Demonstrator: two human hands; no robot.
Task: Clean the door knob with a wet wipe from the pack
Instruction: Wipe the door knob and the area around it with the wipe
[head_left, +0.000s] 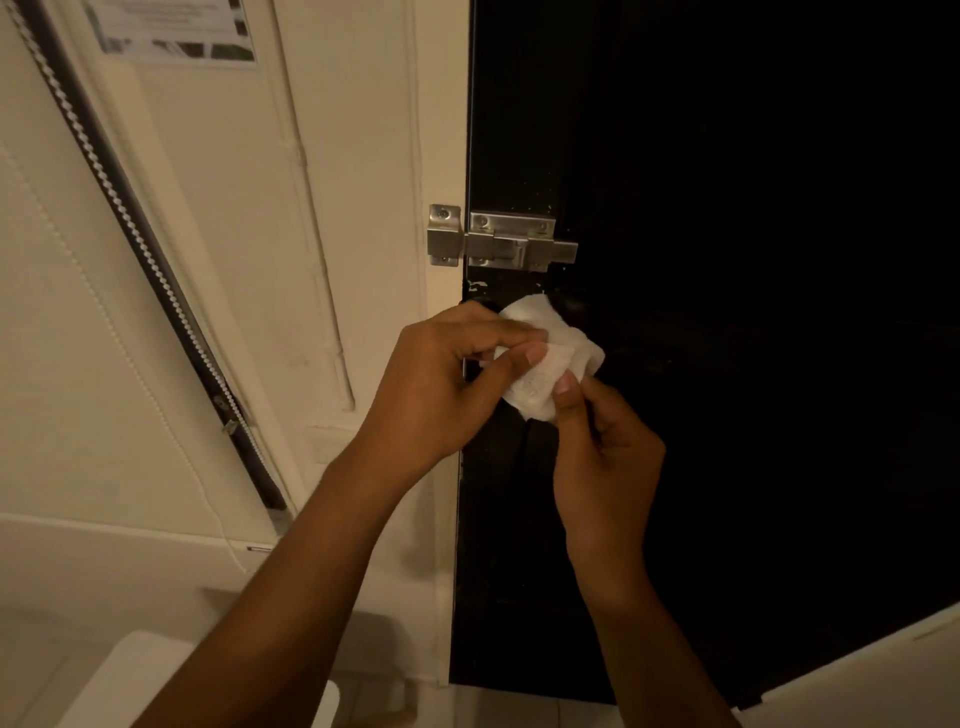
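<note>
A crumpled white wet wipe (540, 371) is held in front of the black door (727, 364), just below the metal slide bolt (511, 243). My left hand (447, 389) pinches its left side with thumb and fingers. My right hand (602, 447) grips its lower right edge with thumb and forefinger. The door knob is hidden behind the wipe and my hands. No wipe pack is in view.
A cream door frame (441, 156) and wall stand left of the door. A dark diagonal strip with a beaded cord (156, 260) runs down the wall. A paper notice (176, 31) hangs at top left. White surfaces lie at bottom left and bottom right.
</note>
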